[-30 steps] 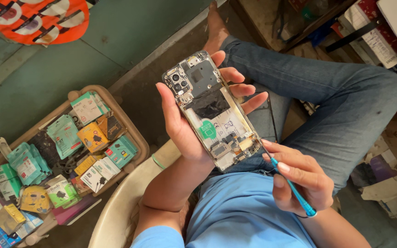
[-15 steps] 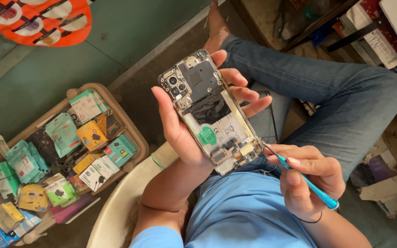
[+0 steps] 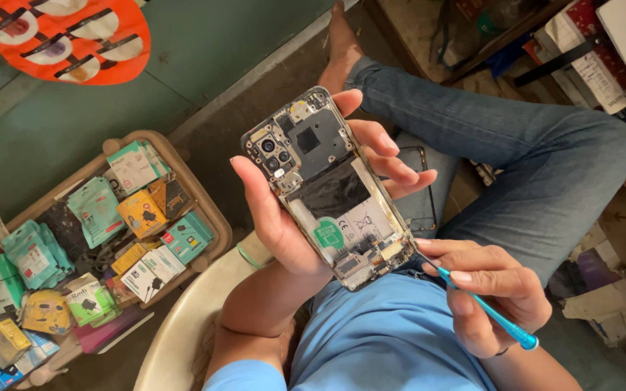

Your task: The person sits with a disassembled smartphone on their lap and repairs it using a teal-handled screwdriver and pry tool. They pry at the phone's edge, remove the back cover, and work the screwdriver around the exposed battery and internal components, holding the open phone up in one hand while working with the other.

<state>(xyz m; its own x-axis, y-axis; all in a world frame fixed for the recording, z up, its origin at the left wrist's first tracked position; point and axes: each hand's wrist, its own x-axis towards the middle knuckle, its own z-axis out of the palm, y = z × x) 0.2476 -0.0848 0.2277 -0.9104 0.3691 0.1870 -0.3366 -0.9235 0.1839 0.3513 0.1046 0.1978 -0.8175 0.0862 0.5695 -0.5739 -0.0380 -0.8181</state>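
Since the earlier frames your right hand [image 3: 490,293] has drawn in closer, so the tip of the blue-handled screwdriver [image 3: 483,304] now sits right at the lower corner of the opened phone [image 3: 327,188], where a second ago it hung off to the side. Your right fingers are pressed together in a pen-like pinch around the tool's shaft, thumb on top. From those fingertips the phone lies up and to the left, its long axis running diagonally away from you, camera cluster at the far end, connector end nearest the tool. Your left hand [image 3: 284,217] cradles it from beneath, thumb along the left edge, fingers [image 3: 389,156] spread and curled over the right edge. The right hand is the nearer one to the working corner. Exactly which part the tip touches is too small to make out. Beyond your left fingers, a tray [image 3: 204,199] of small packets sits well apart on the floor.
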